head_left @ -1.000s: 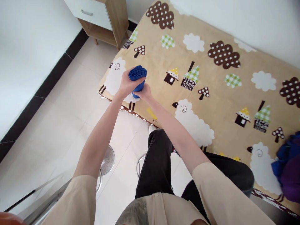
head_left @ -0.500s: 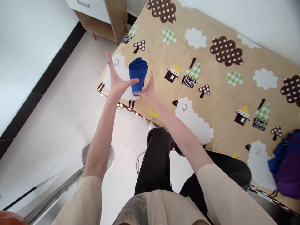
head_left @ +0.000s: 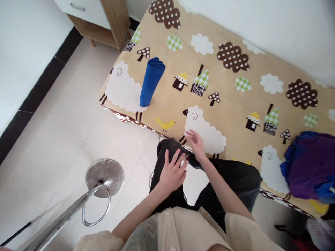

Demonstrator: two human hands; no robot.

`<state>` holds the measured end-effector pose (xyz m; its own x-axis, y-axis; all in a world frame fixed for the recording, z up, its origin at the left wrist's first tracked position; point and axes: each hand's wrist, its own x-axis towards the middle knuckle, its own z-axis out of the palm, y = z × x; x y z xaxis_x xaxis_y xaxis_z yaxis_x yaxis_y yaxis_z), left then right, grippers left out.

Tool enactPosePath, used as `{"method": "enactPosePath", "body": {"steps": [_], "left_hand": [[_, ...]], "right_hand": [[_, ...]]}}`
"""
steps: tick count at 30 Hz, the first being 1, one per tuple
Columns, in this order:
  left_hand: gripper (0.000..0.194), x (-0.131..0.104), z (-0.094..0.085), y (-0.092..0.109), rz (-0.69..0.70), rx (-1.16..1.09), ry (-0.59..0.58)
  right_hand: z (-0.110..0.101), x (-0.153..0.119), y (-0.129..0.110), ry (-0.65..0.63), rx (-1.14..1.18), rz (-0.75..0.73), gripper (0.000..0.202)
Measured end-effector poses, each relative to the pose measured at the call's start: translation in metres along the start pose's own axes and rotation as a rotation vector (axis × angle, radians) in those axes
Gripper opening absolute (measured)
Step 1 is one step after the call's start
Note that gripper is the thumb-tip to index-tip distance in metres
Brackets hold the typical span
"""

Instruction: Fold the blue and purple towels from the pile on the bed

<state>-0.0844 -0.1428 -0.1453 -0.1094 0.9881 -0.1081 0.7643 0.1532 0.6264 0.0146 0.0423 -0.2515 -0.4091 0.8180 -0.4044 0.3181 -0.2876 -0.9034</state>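
The person's left hand [head_left: 172,172] lies over the left leg of the black trousers [head_left: 170,146], back of the hand up, its fingers fanned well apart and pointing toward the bed [head_left: 232,101]; it grips nothing, and whether the palm bears on the fabric cannot be told for certain. The right hand [head_left: 195,142] is a little farther forward, by the front edge of the bed, over a printed sheep, with its fingers extended loosely, slightly bent and closer together than those of the left; it too is free of any object, and the view does not settle whether the fingertips brush the bedding. The two hands are near each other but apart. Well away from both, toward the left end of the bed, is the rolled blue cloth [head_left: 152,82], set on end with its layered top uppermost and tilted toward the right of the view, its lower end at the rear of another printed sheep. At the far right of the bed sits a crumpled purple and blue heap of fabric [head_left: 309,164]. A wooden cabinet [head_left: 115,24] with a white drawer stands beyond the bed's left end, and a metal stool base [head_left: 104,177] rests on the tiled floor [head_left: 70,115]
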Motion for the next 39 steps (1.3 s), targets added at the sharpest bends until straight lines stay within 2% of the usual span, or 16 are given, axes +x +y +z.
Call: {"method": "enactPosePath", "body": {"steps": [3, 6, 9, 12, 15, 18, 22, 24, 25, 28, 31, 35, 39], "left_hand": [[0.042, 0.012, 0.009, 0.005, 0.046, 0.161, -0.017], [0.039, 0.025, 0.01, 0.008, -0.053, 0.197, 0.087], [0.041, 0.035, 0.009, 0.014, -0.182, 0.218, 0.193], [0.043, 0.041, 0.013, 0.022, -0.213, 0.232, 0.223], [0.045, 0.046, 0.021, 0.027, -0.192, 0.268, 0.243], [0.045, 0.05, 0.028, 0.029, -0.157, 0.32, 0.271], [0.047, 0.048, 0.028, 0.035, -0.163, 0.376, 0.265], [0.047, 0.048, 0.027, 0.04, -0.17, 0.414, 0.263], [0.047, 0.049, 0.027, 0.043, -0.172, 0.438, 0.266], [0.046, 0.055, 0.03, 0.052, -0.17, 0.511, 0.271], [0.045, 0.061, 0.035, 0.059, -0.158, 0.561, 0.272], [0.045, 0.065, 0.04, 0.064, -0.164, 0.575, 0.294], [0.045, 0.065, 0.04, 0.063, -0.174, 0.572, 0.311]], "right_hand": [[-0.001, -0.069, 0.013, -0.071, -0.015, 0.054, 0.052], [-0.005, -0.121, 0.021, -0.06, -0.002, 0.093, 0.049], [-0.021, -0.151, 0.015, -0.083, 0.076, 0.112, 0.048], [-0.056, -0.167, -0.002, -0.138, 0.143, 0.082, 0.043], [-0.111, -0.177, -0.018, -0.033, 0.146, -0.029, 0.04], [-0.184, -0.184, -0.015, 0.222, 0.209, -0.12, 0.041], [-0.295, -0.183, 0.022, 0.65, 0.154, -0.122, 0.043], [-0.35, -0.177, 0.046, 0.856, 0.03, -0.032, 0.042], [-0.376, -0.172, 0.058, 0.909, -0.071, 0.024, 0.041], [-0.447, -0.157, 0.084, 0.969, -0.417, 0.175, 0.041], [-0.504, -0.138, 0.099, 0.98, -0.602, 0.303, 0.043], [-0.561, -0.109, 0.113, 0.975, -0.601, 0.463, 0.046], [-0.603, -0.083, 0.12, 0.954, -0.6, 0.53, 0.049]]}}
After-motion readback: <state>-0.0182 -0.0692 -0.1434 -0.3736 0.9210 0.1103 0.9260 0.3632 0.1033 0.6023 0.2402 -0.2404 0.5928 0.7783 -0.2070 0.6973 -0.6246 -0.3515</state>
